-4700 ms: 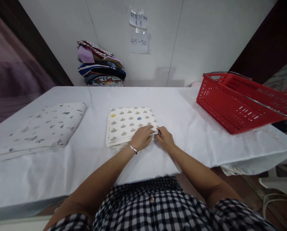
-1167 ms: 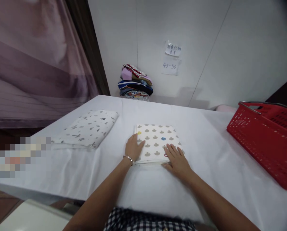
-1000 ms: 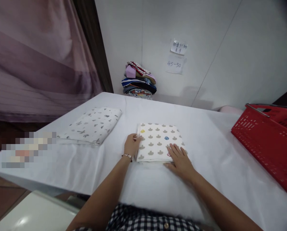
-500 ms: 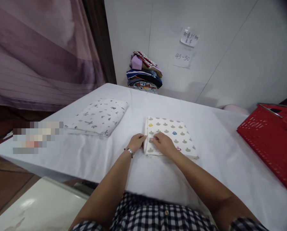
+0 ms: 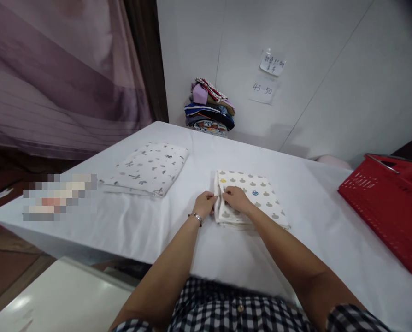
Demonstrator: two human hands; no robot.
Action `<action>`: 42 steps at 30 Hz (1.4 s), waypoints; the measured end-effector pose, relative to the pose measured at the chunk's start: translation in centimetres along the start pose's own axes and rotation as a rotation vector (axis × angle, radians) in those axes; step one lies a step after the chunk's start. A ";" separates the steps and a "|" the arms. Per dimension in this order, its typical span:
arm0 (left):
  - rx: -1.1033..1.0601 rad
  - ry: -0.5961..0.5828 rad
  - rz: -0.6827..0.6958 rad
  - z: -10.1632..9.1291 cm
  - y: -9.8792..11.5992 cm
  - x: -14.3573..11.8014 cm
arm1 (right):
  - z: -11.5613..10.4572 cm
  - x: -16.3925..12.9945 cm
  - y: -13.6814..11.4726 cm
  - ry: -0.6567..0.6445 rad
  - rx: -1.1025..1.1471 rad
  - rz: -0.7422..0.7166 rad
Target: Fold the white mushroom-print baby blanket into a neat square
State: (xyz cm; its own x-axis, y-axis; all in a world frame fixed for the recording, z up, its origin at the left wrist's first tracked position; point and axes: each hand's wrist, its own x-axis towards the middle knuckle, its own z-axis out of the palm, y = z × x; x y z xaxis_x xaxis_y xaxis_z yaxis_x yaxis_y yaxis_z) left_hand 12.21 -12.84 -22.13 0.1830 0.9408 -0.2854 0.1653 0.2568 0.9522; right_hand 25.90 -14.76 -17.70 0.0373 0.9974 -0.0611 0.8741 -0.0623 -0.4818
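Note:
A folded white cloth (image 5: 261,196) with grey mushroom-like shapes and a few coloured ones lies in front of me. At its left edge my left hand (image 5: 205,204) pinches a layer of the fabric, thumb and fingers together. My right hand (image 5: 236,198) rests over the cloth's left part, its fingertips closed on the top layer close to that same edge. Between the two hands the edge layers stand slightly apart. To the left lies a second folded white cloth (image 5: 147,168), printed with small grey plant-like figures; neither hand touches it.
Both cloths lie on a white-covered table (image 5: 130,226). A red plastic basket (image 5: 382,203) with a metal handle stands on the right. Behind the table is a stack of folded fabrics (image 5: 209,108) against the wall. A blurred-out item (image 5: 57,196) lies at the left end.
My right hand has drawn the top layer slightly away from the left edge, opening a gap there. My left hand stays at the edge. The whole view has shifted a little.

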 end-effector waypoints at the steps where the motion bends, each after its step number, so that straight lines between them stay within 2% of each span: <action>1: -0.004 0.013 0.014 0.1 0.0 0.0 | -0.1 0.0 0.0 0.006 0.051 -0.007; 9: -0.005 -0.007 0.023 0.4 -0.7 0.4 | 0.9 0.2 -0.2 0.057 0.090 -0.094; 15: 0.006 -0.003 0.021 0.3 -0.6 0.4 | 1.3 0.6 0.2 0.040 0.119 -0.123; 18: 0.037 -0.040 0.038 0.1 -0.3 0.0 | 1.0 0.8 0.6 -0.052 0.217 -0.102; 24: 0.110 -0.131 0.090 -0.1 -0.2 -0.3 | -0.2 2.1 2.0 -0.383 0.509 -0.006; 26: 0.106 -0.150 0.134 0.0 -0.4 -0.2 | -0.6 3.1 2.2 -0.418 0.548 0.008; 27: 0.104 -0.152 0.152 0.0 -0.6 -0.1 | -0.9 3.8 2.2 -0.387 0.539 0.007; 29: 0.099 -0.146 0.166 0.1 -0.8 0.0 | -1.3 5.0 1.9 -0.273 0.451 -0.002; 31: 0.087 -0.140 0.163 0.2 -1.0 0.0 | -1.9 6.1 1.3 -0.221 0.282 -0.017; 35: 0.080 -0.130 0.172 0.2 -0.9 -0.1 | -3.3 7.4 -0.3 -0.312 -0.192 -0.122; 37: 0.094 -0.122 0.183 0.2 -0.8 -0.1 | -3.8 7.8 -0.9 -0.311 -0.406 -0.199; 42: 0.141 -0.102 0.228 0.2 -1.2 0.2 | -4.0 9.4 -1.0 -0.324 -0.607 -0.251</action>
State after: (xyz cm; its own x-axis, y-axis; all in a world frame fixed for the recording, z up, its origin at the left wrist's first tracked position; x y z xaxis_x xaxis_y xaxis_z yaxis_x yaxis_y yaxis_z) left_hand 12.24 -13.01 -23.38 0.3266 0.9417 -0.0815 0.2407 0.0006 0.9706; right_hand 27.25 -5.15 -14.32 -0.2621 0.9126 -0.3139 0.9555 0.2911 0.0486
